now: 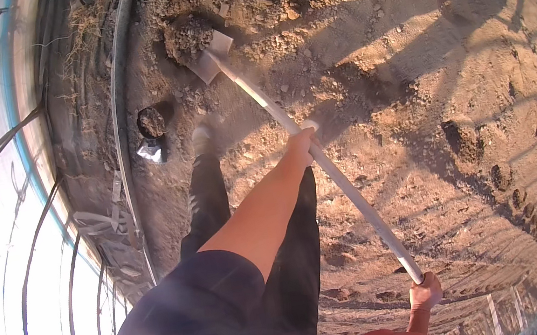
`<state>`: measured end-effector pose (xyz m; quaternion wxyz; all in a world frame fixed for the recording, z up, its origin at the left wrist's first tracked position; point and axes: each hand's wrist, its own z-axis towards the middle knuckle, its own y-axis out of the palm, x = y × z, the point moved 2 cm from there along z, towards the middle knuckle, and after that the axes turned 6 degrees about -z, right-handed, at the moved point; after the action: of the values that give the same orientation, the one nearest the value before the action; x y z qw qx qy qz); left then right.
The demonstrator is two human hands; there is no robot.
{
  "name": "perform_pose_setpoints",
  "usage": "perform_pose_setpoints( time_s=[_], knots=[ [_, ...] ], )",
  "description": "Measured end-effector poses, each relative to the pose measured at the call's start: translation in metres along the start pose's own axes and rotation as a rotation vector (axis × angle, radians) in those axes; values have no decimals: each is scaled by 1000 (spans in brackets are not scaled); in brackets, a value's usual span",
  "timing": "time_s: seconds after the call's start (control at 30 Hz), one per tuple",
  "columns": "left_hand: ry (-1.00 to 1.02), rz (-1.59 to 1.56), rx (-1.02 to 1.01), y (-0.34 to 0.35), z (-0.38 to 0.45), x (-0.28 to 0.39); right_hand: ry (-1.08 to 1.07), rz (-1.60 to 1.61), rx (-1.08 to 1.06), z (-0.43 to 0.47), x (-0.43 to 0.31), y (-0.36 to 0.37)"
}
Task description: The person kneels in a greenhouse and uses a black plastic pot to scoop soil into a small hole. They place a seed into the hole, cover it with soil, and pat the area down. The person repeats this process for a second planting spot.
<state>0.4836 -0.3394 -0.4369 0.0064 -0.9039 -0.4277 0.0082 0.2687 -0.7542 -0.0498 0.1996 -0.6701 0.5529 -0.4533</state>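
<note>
My left hand (304, 145) grips the middle of a long wooden shovel handle (353, 196). At lower right, my right hand (425, 292) is closed around the handle's end. The shovel's metal blade (211, 57) lies away from me at the top, carrying or touching a heap of clumpy, dark soil (188, 37); which of the two cannot be told. Both my feet stand on dry ground, one on each side of my forward arm.
A dark round pot of soil (151, 122) stands left of my feet, beside a shiny silvery object (150, 151). A long pipe (120, 112) runs along the left, before a plastic-sheeted wall with curved rods (28, 229). Footprints and loose stones mark the ground at right.
</note>
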Motion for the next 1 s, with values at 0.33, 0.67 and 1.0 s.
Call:
perform_pose_setpoints(
  time_s=[0.33, 0.67, 1.0],
  knots=[
    [71, 147, 135, -16, -89, -27, 155, 172, -193, -117, 2, 18],
    [174, 479, 245, -14, -148, -34, 264, 265, -717, -163, -7, -14],
    [218, 430, 267, -15, -229, -52, 352, 256, -811, -188, 8, -15]
  ],
)
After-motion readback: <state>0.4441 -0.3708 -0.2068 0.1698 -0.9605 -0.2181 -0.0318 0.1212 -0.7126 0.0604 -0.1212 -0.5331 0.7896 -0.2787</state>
